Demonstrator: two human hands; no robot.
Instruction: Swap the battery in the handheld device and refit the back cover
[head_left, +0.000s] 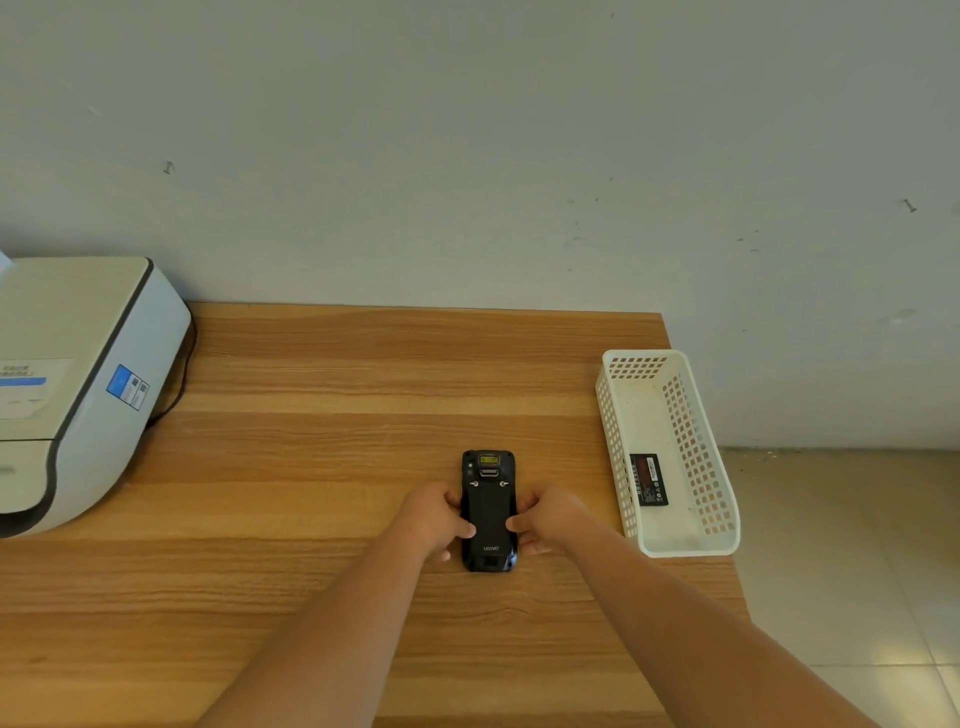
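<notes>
A black handheld device (488, 499) lies face down on the wooden table (322, 467), its back cover (488, 514) in place with two screws near the top. My left hand (436, 519) grips its left edge, thumb resting on the cover. My right hand (545, 517) grips the right edge the same way. A black battery (648, 479) with a red label lies inside the white basket (722, 525) to the right.
A white and grey printer (78, 384) with a dark cable stands at the table's left. The basket sits at the table's right edge, beyond which is tiled floor (852, 571). A pale wall backs the table.
</notes>
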